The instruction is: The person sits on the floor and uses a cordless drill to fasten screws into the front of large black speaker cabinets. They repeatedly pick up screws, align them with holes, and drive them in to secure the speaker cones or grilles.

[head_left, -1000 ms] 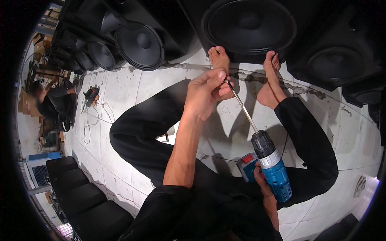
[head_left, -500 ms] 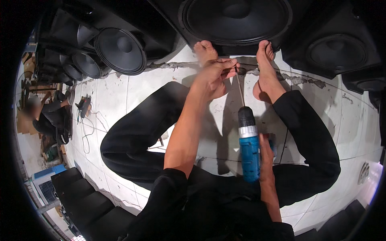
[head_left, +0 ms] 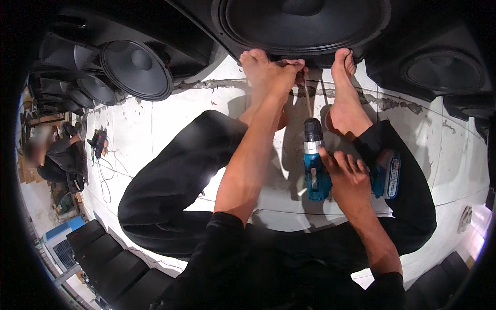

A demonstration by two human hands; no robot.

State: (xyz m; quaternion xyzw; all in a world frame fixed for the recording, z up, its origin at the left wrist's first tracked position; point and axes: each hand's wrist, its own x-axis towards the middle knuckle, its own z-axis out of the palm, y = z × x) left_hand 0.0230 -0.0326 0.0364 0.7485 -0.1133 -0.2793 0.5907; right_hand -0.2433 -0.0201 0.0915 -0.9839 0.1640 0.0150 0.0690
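Now your right hand (head_left: 351, 183), gripping the blue-black drill (head_left: 315, 173), is bringing its metal bit (head_left: 309, 99) nearer the black speaker (head_left: 302, 27), left hand's (head_left: 282, 76) grip unclear.

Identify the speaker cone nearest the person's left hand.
The large cone at top centre, just beyond the left hand; the other cones lie farther off, left or right.

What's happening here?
A person's right hand holds a blue drill turned on its side, its long bit pointing towards the lower edge of a big black speaker. The left hand is at the bit's far end; whether it pinches anything small there is too blurred to tell. Other speakers stand on both sides, and another person is off to the left.
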